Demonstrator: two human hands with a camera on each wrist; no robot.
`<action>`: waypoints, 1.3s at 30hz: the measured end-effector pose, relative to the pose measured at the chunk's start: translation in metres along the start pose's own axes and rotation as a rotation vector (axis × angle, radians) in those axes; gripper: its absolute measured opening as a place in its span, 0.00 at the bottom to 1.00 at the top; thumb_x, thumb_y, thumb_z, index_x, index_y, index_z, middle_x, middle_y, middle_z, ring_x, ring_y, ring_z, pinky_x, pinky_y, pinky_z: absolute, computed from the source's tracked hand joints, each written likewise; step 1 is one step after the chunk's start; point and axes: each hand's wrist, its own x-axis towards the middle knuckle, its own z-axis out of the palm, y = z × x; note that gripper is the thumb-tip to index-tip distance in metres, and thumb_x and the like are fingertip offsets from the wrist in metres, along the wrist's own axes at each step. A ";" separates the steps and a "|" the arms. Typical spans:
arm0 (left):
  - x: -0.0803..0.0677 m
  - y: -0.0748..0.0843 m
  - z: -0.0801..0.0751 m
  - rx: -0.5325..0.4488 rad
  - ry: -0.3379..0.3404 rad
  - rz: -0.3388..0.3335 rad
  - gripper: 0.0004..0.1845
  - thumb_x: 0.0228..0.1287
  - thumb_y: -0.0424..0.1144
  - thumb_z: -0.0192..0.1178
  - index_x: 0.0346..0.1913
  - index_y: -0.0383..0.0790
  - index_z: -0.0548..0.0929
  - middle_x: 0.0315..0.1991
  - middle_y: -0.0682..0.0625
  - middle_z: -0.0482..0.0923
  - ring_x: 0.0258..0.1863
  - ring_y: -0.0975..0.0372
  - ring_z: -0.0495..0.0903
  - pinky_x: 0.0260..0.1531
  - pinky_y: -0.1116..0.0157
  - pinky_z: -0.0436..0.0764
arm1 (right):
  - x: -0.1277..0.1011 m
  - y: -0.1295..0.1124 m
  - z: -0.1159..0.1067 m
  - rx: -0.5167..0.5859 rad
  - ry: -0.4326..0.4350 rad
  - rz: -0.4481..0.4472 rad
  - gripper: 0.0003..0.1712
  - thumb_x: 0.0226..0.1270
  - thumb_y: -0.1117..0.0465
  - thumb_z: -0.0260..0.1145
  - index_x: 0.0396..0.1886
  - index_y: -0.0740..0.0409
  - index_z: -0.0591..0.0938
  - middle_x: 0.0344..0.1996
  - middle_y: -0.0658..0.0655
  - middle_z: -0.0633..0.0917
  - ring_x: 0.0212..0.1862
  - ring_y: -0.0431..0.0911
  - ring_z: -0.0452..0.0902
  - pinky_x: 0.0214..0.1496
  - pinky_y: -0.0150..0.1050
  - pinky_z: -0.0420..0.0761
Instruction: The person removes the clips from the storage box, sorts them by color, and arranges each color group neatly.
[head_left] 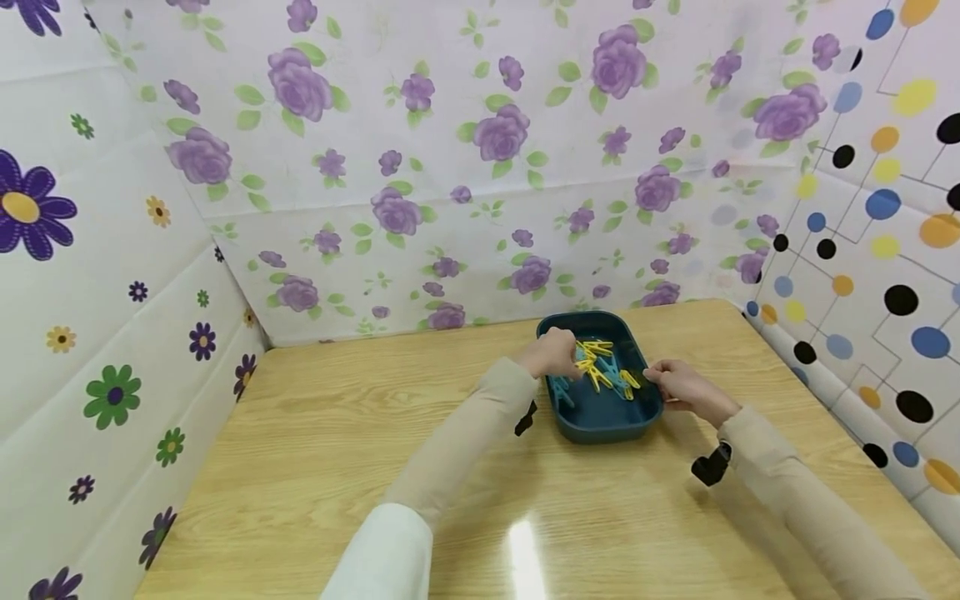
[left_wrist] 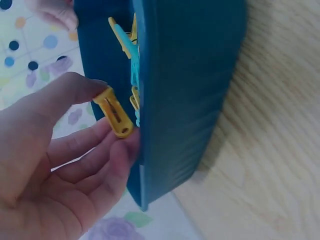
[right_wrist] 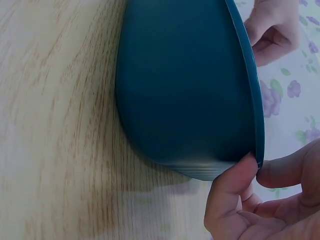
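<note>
A dark teal plastic basin point(head_left: 600, 425) stands on the table with several yellow clothespins point(head_left: 595, 375) and teal clothespins point(head_left: 613, 373) lying loose inside. My left hand point(head_left: 553, 353) is over the basin's left side. In the left wrist view, its thumb and fingers pinch a yellow clothespin point(left_wrist: 115, 112) close beside the basin's rim. On the opposite side, my right hand point(head_left: 692, 390) grips the basin's right rim. The right wrist view shows that thumb and the fingers point(right_wrist: 232, 185) on either side of the rim point(right_wrist: 257, 110); the basin's contents are hidden there.
A wooden table point(head_left: 360, 433) stretches to the left and in front of the basin. Flowered sheeting point(head_left: 420, 167) hangs behind it, with a dotted sheet point(head_left: 862, 250) along the right. Each wrist wears a small black camera point(head_left: 711, 465).
</note>
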 end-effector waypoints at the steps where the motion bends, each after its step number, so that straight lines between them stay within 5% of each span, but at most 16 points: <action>1: -0.001 -0.004 0.001 -0.031 0.014 0.010 0.17 0.62 0.42 0.66 0.22 0.31 0.86 0.08 0.51 0.68 0.07 0.67 0.54 0.13 0.73 0.60 | 0.000 -0.001 0.000 0.001 -0.002 -0.003 0.17 0.79 0.56 0.45 0.51 0.68 0.68 0.21 0.48 0.67 0.26 0.40 0.67 0.33 0.36 0.76; 4: -0.007 -0.017 0.000 -0.115 0.064 0.061 0.25 0.64 0.41 0.64 0.11 0.34 0.75 0.08 0.56 0.51 0.10 0.67 0.46 0.15 0.72 0.53 | 0.000 -0.003 0.001 0.001 -0.011 -0.002 0.18 0.79 0.56 0.45 0.52 0.68 0.67 0.22 0.48 0.68 0.26 0.39 0.66 0.33 0.35 0.76; 6: -0.013 -0.025 -0.002 -0.164 0.100 0.087 0.26 0.64 0.40 0.63 0.10 0.35 0.70 0.09 0.56 0.50 0.13 0.66 0.45 0.18 0.71 0.53 | 0.001 -0.004 0.001 0.003 -0.015 -0.003 0.19 0.79 0.55 0.45 0.53 0.68 0.67 0.22 0.47 0.68 0.25 0.39 0.66 0.33 0.35 0.76; 9: -0.026 -0.036 -0.011 -0.263 0.175 0.078 0.20 0.64 0.40 0.63 0.14 0.38 0.76 0.12 0.55 0.62 0.14 0.67 0.55 0.20 0.72 0.59 | 0.002 -0.006 0.001 0.001 -0.021 -0.004 0.20 0.79 0.55 0.45 0.54 0.69 0.66 0.21 0.47 0.67 0.25 0.38 0.65 0.32 0.34 0.75; 12: -0.040 -0.049 -0.018 -0.373 0.246 0.025 0.12 0.65 0.40 0.63 0.31 0.34 0.86 0.25 0.47 0.81 0.22 0.66 0.72 0.26 0.71 0.72 | 0.003 -0.007 0.001 -0.013 -0.023 -0.013 0.20 0.79 0.54 0.45 0.54 0.69 0.66 0.20 0.47 0.67 0.24 0.38 0.65 0.31 0.33 0.75; 17: -0.059 -0.074 -0.020 -0.511 0.369 -0.063 0.11 0.63 0.42 0.65 0.38 0.35 0.86 0.37 0.41 0.84 0.30 0.60 0.79 0.31 0.68 0.78 | 0.004 -0.007 0.002 -0.011 -0.023 -0.010 0.19 0.79 0.55 0.45 0.52 0.69 0.67 0.19 0.47 0.67 0.24 0.38 0.65 0.32 0.35 0.77; 25: -0.087 -0.116 -0.007 -0.538 0.566 -0.333 0.12 0.59 0.41 0.67 0.32 0.32 0.86 0.21 0.49 0.79 0.19 0.65 0.69 0.20 0.70 0.69 | 0.001 -0.006 0.002 -0.023 -0.036 -0.005 0.17 0.79 0.55 0.45 0.46 0.67 0.68 0.19 0.47 0.67 0.24 0.39 0.66 0.31 0.35 0.76; 32: -0.113 -0.149 -0.003 -0.474 0.584 -0.625 0.17 0.60 0.42 0.66 0.20 0.35 0.79 0.10 0.56 0.65 0.11 0.66 0.60 0.15 0.69 0.63 | 0.000 -0.007 0.002 -0.020 -0.046 -0.012 0.17 0.79 0.55 0.45 0.47 0.67 0.69 0.18 0.46 0.67 0.23 0.38 0.66 0.31 0.34 0.76; 39: -0.144 -0.177 0.007 -0.426 0.608 -0.737 0.14 0.60 0.40 0.65 0.21 0.40 0.75 0.18 0.52 0.73 0.18 0.62 0.67 0.19 0.68 0.68 | -0.004 -0.004 0.002 -0.018 -0.051 -0.003 0.17 0.79 0.56 0.45 0.46 0.68 0.68 0.17 0.47 0.66 0.23 0.39 0.66 0.31 0.35 0.76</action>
